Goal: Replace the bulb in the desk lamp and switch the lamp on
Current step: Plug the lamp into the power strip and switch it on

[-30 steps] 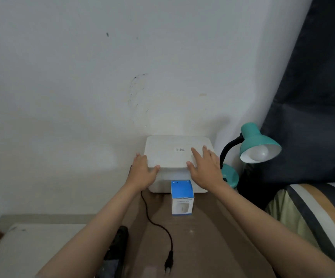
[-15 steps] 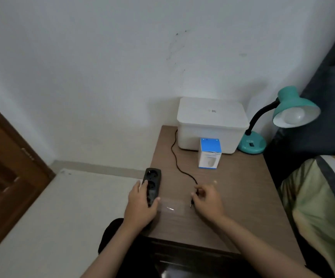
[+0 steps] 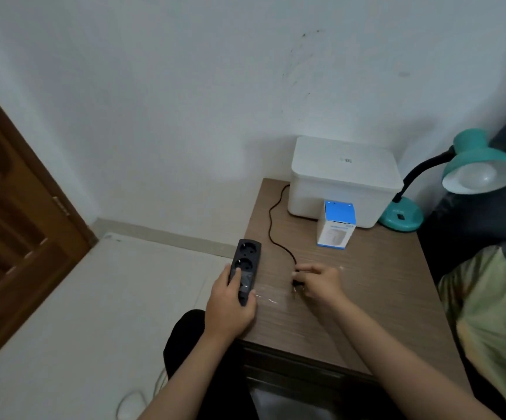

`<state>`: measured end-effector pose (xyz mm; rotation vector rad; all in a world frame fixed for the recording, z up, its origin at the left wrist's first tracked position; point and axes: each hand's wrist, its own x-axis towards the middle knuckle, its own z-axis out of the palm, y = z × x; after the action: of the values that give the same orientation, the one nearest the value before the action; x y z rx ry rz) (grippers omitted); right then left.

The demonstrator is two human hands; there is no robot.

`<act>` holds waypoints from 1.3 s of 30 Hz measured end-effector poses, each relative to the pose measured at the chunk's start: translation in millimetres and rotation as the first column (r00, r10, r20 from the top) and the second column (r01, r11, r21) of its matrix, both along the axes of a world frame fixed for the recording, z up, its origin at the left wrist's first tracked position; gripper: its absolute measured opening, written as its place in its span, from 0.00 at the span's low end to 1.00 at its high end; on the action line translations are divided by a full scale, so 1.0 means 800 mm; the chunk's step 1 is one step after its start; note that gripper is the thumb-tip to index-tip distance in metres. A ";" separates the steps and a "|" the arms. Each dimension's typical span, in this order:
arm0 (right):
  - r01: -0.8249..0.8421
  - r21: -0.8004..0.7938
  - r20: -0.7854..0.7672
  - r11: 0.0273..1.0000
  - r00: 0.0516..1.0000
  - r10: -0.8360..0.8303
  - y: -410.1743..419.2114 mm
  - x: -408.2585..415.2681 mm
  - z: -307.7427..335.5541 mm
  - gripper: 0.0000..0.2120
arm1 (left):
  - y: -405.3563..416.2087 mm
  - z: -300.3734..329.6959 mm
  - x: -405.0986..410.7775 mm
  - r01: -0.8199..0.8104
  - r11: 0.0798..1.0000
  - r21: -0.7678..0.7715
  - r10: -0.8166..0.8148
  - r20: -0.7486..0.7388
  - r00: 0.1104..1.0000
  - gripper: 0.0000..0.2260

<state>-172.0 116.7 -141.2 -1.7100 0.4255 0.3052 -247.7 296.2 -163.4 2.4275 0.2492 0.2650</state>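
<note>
A teal desk lamp (image 3: 469, 165) stands at the back right of the wooden bedside table (image 3: 367, 298), a white bulb (image 3: 477, 175) in its shade, unlit. Its black cord (image 3: 273, 219) runs from behind the white box to the plug (image 3: 296, 283). My right hand (image 3: 318, 284) pinches that plug just above the tabletop. My left hand (image 3: 230, 301) grips a black power strip (image 3: 245, 262) at the table's left edge. A blue-and-white bulb carton (image 3: 336, 224) stands upright in front of the white box.
A white lidded box (image 3: 345, 177) sits against the wall at the table's back. A brown wooden door (image 3: 12, 222) is on the left. Striped bedding (image 3: 494, 298) lies right of the table, with a dark curtain behind the lamp. Pale floor lies to the left.
My hands left the white box and dropped to the table's front. The left hand took hold of the power strip and the right hand closed on the plug. The view shifted left and down.
</note>
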 end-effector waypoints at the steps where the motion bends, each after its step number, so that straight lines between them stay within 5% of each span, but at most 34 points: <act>1: -0.004 0.070 0.003 0.998 1.000 0.004 0.004 0.000 0.005 0.07 | 0.000 -0.001 0.000 0.001 1.000 0.005 -0.001 0.003 1.000 0.27; 9: 0.042 0.418 -0.006 0.908 0.999 -0.044 0.040 0.019 0.019 0.11 | 0.000 -0.006 0.001 -0.006 1.000 0.018 0.006 0.023 1.000 0.27; 13: 0.040 0.286 0.184 0.958 0.978 -0.096 0.059 0.032 0.021 0.10 | 0.001 -0.010 0.001 -0.003 1.000 0.027 0.002 0.035 0.999 0.27; 19: -0.039 -0.085 0.552 0.996 0.830 0.080 0.084 0.057 0.018 0.08 | 0.002 -0.014 0.002 -0.001 1.000 0.030 -0.001 0.053 0.999 0.27; 25: -0.121 -0.289 0.588 0.950 0.760 0.275 0.100 0.056 0.003 0.05 | 0.002 -0.015 0.002 0.000 1.000 0.031 -0.002 0.061 0.998 0.28; 39: -0.128 -0.456 0.615 0.881 0.670 0.416 0.108 0.059 -0.008 0.03 | 0.002 -0.014 0.001 -0.003 0.999 0.032 0.001 0.048 0.999 0.27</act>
<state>-124.8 203.4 -147.5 -2.1205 -0.3879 -0.2509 -246.7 297.7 -174.2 2.4495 0.2275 0.3305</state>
